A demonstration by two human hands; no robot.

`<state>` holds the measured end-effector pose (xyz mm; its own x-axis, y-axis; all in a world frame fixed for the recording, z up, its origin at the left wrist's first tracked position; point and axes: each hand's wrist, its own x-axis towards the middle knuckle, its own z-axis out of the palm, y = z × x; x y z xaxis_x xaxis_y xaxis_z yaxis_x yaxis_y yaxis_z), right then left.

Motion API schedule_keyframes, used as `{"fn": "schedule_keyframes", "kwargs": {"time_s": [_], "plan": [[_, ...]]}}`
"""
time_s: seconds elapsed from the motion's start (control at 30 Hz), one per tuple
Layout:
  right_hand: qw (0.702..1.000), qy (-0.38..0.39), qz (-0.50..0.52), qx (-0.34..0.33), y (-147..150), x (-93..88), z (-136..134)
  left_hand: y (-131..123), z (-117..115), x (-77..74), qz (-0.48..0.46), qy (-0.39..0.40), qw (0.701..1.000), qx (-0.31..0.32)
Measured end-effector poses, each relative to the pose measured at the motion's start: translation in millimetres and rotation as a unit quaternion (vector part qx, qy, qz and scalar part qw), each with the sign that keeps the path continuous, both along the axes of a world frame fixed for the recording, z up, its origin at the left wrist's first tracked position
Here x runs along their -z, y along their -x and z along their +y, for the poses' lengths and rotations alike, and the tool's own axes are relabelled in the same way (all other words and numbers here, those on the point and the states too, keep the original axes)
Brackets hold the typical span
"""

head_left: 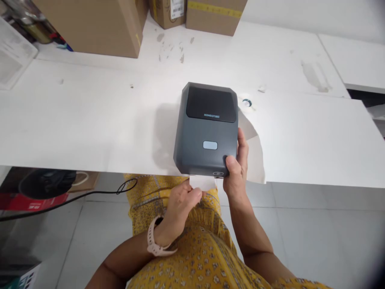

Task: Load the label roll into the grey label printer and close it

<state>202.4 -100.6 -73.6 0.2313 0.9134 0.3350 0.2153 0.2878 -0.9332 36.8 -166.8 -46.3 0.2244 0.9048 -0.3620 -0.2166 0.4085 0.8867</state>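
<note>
A dark grey label printer (pixel 206 130) sits at the front edge of the white table (pixel 75 124). A white label (pixel 202 182) sticks out of its front slot. My left hand (pixel 182 204), with a pink watch on the wrist, pinches that label from below. My right hand (pixel 236 168) grips the printer's front right corner, thumb on top and fingers along its right side.
Brown cardboard boxes (pixel 99 24) stand at the back of the table, with more (pixel 210 14) to their right. A small tape roll (pixel 247 103) lies just behind the printer. A black cable (pixel 90 194) and a dark round object (pixel 45 182) are under the table at left.
</note>
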Motion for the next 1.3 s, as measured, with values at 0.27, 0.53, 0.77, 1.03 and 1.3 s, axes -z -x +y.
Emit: {"fn": "schedule_keyframes", "kwargs": {"time_s": [0.27, 0.53, 0.77, 1.03, 1.3], "plan": [[1.000, -0.001, -0.008, -0.005, -2, -0.8, -1, -21, 20, -6.1, -0.018, 0.045, 0.997, -0.059], [1.000, 0.007, 0.002, -0.006, -1, 1.1, -1, -31, 18, 0.1, -0.036, 0.046, 0.993, -0.102], [0.955, -0.100, -0.269, 0.070, -1, -45.3, -10, 5, 8, 0.7, 0.087, -0.152, 0.984, 0.020], [0.891, -0.105, -0.441, -0.030, -8, -70.4, 3, 30, 43, -14.3, 0.192, -0.407, 0.847, -0.282], [0.938, -0.082, -0.332, -0.061, -16, -49.8, -4, 19, 56, 1.6, 0.132, -0.360, 0.920, -0.077]]}}
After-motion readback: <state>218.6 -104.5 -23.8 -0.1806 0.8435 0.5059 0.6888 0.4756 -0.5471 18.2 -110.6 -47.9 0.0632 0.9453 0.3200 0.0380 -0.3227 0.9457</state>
